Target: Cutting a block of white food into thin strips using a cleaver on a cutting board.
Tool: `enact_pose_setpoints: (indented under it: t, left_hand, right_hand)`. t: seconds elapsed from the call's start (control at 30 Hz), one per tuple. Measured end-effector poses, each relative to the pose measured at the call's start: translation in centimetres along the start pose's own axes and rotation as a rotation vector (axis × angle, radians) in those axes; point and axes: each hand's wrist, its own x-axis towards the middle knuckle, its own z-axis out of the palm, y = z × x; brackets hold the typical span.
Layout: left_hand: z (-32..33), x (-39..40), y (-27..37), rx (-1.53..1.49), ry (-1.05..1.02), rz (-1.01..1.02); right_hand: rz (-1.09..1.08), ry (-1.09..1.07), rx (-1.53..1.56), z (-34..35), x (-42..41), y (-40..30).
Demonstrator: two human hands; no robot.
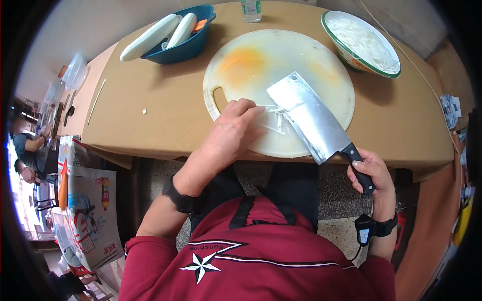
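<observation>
My right hand (376, 171) grips the black handle of a cleaver (310, 116). Its broad steel blade lies slanted over a round white cutting board (280, 47), which has orange stains and a handle slot. My left hand (235, 126) is over the board's near left part, fingers bent, the fingertips at thin white vegetable shreds (278, 126). Whether it pinches any of them is hidden. Some shreds touch or lie beside the blade's left edge. At the back right, a green-rimmed bowl (348, 56) is heaped with white shreds (359, 41).
A blue-green plastic basin (188, 50) holds peeled white radishes (150, 37) and an orange piece (200, 25); one radish overhangs its left side. Behind the board stands a clear bottle (251, 13). A small white scrap (144, 111) lies on the brown-covered table (165, 124). People are at far left.
</observation>
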Motion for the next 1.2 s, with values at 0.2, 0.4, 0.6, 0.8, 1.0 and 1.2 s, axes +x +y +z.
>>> enact_pose_setpoints:
  t: [0.2, 0.4, 0.6, 0.8, 1.0, 1.2]
  left_hand:
    - [1.4, 0.6, -0.4, 0.012, 0.108, -0.026]
    - [2.3, 1.5, -0.7, 0.013, 0.115, -0.021]
    - [2.7, 2.1, 0.2, 0.019, 0.112, -0.097]
    - [1.2, 0.8, -0.7, -0.012, 0.154, -0.107]
    - [1.0, 1.2, -0.5, 0.147, 0.058, -0.091]
    - [2.7, 1.7, 0.6, 0.191, 0.105, -0.146]
  right_hand:
    - [0.011, 0.017, -0.011, 1.0, -0.7, 0.7]
    - [0.016, 0.028, -0.03, 2.0, -1.2, 0.8]
    - [-0.017, 0.033, -0.043, 2.2, -1.4, 1.3]
    - [-0.055, 0.083, -0.013, 1.9, -2.2, 1.4]
    - [-0.053, 0.098, -0.043, 2.0, -2.6, 1.6]
    - [-0.047, 0.086, -0.038, 2.5, -2.7, 2.0]
